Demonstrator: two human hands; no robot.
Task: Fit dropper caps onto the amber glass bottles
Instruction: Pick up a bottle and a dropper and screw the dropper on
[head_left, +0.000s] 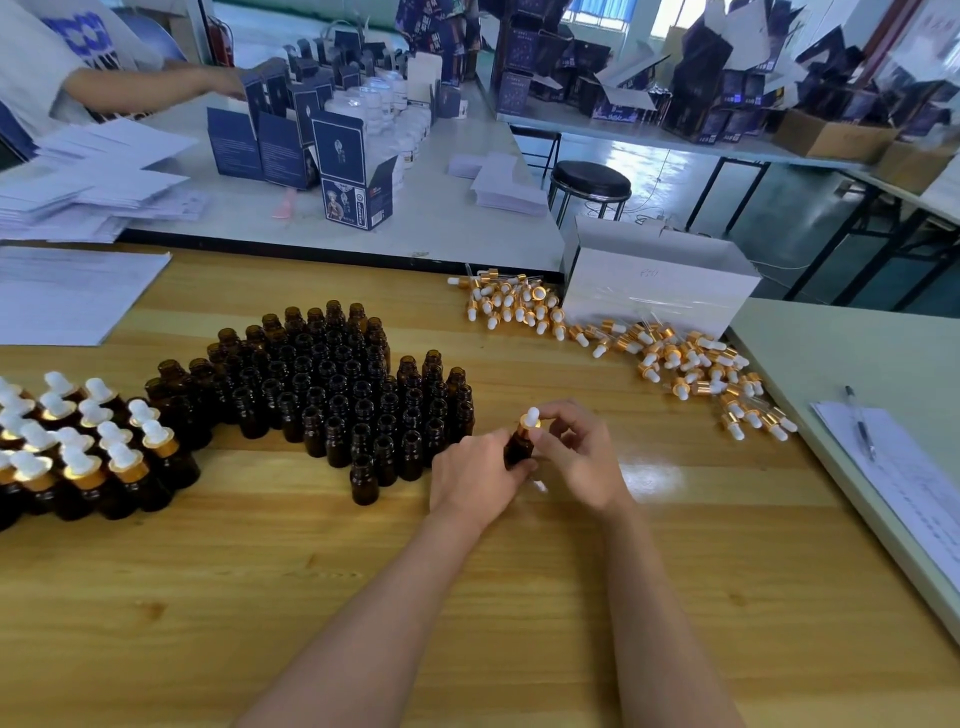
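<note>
Amber bottle (519, 448) gripped in left hand (475, 475), right hand (582, 457) fingers pinching dropper cap (532, 419)

The room is bright. Daylight comes in through the windows (613, 10) at the far end, and they look washed out and white. The floor (670, 171) over there shines. A small shiny white patch sits on the wooden counter (467, 597) just beside the right hand (582, 457). Shadows under the arms are soft and faint. The dark boxes (727, 88) far back look blurry. Straight edges bend near the sides of the view, and the middle is sharp.
</note>
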